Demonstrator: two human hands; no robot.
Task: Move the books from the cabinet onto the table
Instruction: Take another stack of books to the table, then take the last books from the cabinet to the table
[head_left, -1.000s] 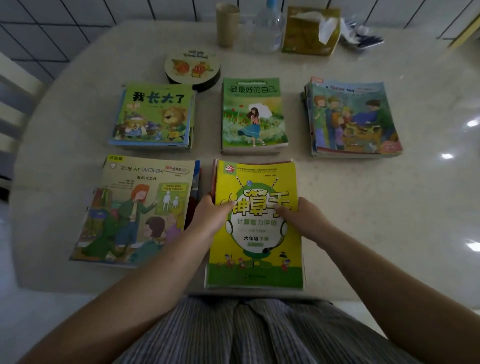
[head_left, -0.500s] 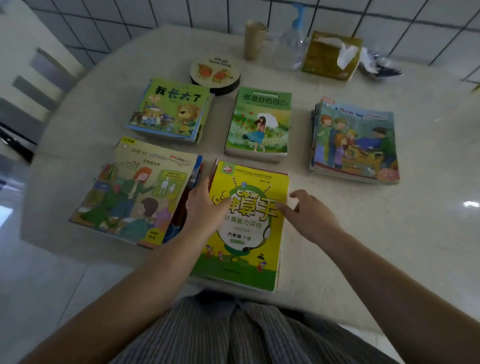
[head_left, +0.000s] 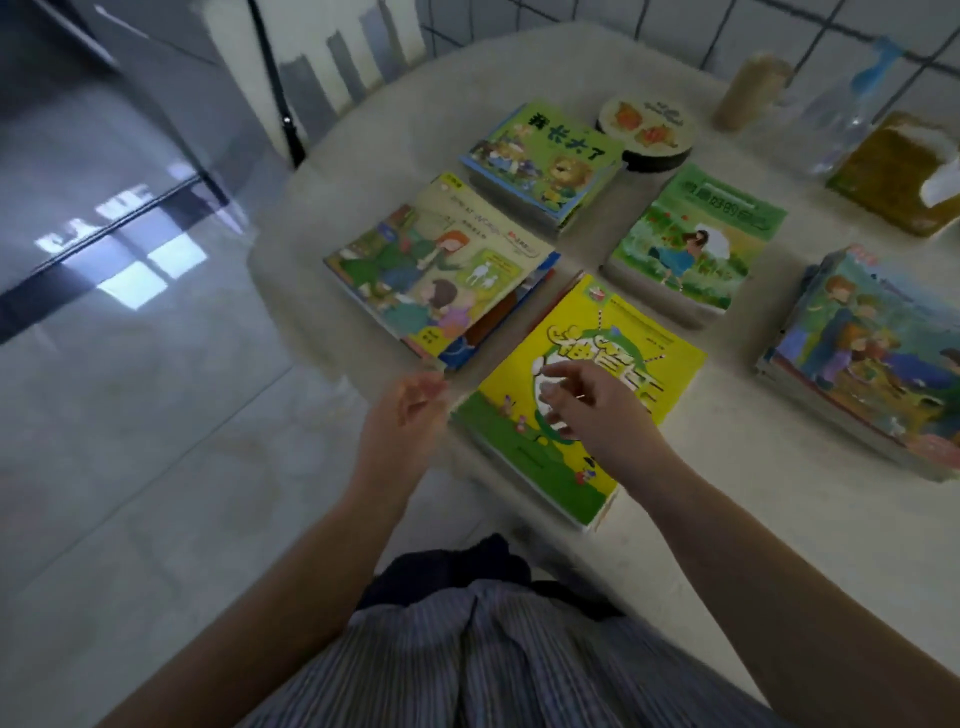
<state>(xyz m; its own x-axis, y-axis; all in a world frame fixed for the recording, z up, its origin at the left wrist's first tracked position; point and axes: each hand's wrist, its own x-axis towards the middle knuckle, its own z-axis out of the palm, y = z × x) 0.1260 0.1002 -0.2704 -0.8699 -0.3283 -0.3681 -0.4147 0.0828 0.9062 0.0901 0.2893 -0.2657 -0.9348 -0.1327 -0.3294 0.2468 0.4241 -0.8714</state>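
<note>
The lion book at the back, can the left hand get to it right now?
Probably yes. The left hand is empty, and the lion book tops its stack with nothing over it; only the low cartoon book stack lies between.

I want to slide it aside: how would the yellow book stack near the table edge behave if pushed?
The yellow book stack looks thin and glossy, so its top cover would probably slip first. Its near corner sits close to the table edge, so it might overhang or tip.

The lion book (head_left: 545, 161) cover reads "我长大了"; other titles are blurred.
</note>
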